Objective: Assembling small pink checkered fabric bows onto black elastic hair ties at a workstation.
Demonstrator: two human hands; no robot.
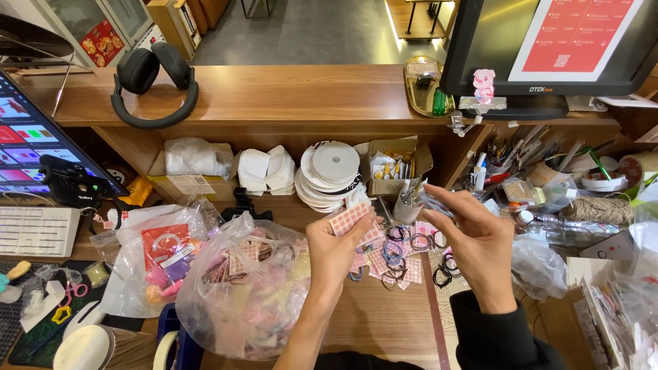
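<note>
Head view, hands (404,240) pinching checked card (348,219), possibly wrapper (428,199)

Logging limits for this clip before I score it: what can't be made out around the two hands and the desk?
Head view, the only one:
- Right hand: the thin item pinched at its fingertips is motion-blurred; kind unclear.
- Left hand: its fingers cover part of the pink checked card.
- Clear plastic bag: glare and crumpled film blur the pink contents.
- Hair ties: partly hidden behind both hands.
- Monitor: cut by the top edge.
</note>
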